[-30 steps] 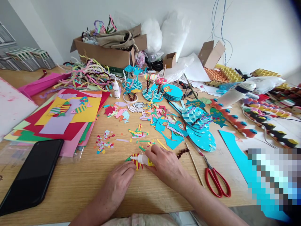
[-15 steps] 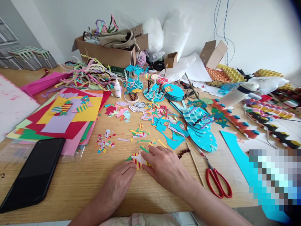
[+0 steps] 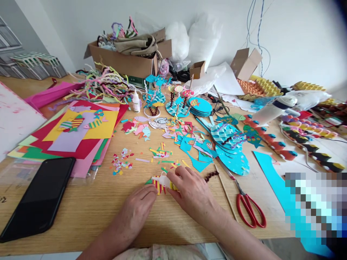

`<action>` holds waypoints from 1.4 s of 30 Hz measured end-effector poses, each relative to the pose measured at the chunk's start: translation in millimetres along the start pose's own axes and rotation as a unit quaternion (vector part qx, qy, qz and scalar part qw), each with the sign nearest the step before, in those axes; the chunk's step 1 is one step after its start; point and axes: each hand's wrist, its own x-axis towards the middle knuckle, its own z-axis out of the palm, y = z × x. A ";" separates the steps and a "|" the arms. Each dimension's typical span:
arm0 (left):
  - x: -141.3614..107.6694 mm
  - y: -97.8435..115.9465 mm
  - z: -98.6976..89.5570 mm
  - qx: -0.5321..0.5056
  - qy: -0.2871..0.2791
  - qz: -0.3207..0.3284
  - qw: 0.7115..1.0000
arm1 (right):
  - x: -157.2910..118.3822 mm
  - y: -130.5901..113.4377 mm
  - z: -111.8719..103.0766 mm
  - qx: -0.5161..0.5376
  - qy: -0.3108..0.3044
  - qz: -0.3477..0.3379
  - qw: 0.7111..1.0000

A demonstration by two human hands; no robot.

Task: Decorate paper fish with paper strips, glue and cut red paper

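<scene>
Head view: the right hand (image 3: 193,195) is clamped on a small glue bottle (image 3: 166,181), its nozzle over a striped paper fish (image 3: 157,184). The left hand (image 3: 138,211) presses flat on the fish's near edge, fingers together. Red scissors (image 3: 249,209) lie on the surface (image 3: 89,206), right of both hands.

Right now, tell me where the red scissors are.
In the head view, the red scissors lie on the wooden table, out past the right hand, just beyond a thin wooden stick and beside the blue paper sheet.

The wooden table (image 3: 89,216) bears a phone (image 3: 38,200), scissors (image 3: 248,207), and seemingly paper scraps (image 3: 120,164).
</scene>
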 end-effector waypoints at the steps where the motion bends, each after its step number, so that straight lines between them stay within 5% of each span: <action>1: 0.7 -0.1 0.0 -0.003 -0.002 -0.002 1.000 | 0.1 0.6 -0.1 0.004 0.001 0.000 1.000; 21: -0.2 0.0 -0.1 -0.002 -0.006 -0.008 1.000 | -5.5 9.9 -4.1 0.067 0.024 0.015 0.997; 42: -1.5 -1.1 0.3 -0.023 -0.031 -0.008 0.999 | 5.0 -0.9 -4.6 -0.018 -0.002 -0.037 0.999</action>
